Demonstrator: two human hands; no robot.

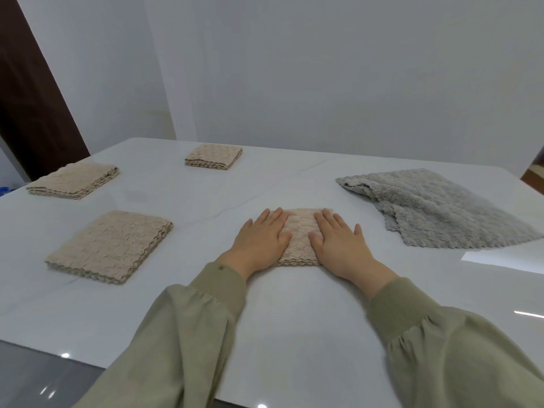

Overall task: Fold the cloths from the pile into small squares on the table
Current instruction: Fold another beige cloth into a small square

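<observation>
Your left hand (259, 240) and right hand (338, 242) lie flat with straight fingers, pressing the folded beige cloth (298, 234) that shows between them. The grey pile (441, 210) lies well off to your right, nearer your right hand, so I judge that hand should reach for it.

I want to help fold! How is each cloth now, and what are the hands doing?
Beige textured cloth in the middle: folded small, under both hands.
Left hand: flat, pressing it.
Right hand: flat, pressing it.
Near-left beige cloth: folded.
Far-left beige cloth: folded.
Far-middle beige cloth: folded small.
Grey fluffy cloth, right side: loose, not folded small.
</observation>
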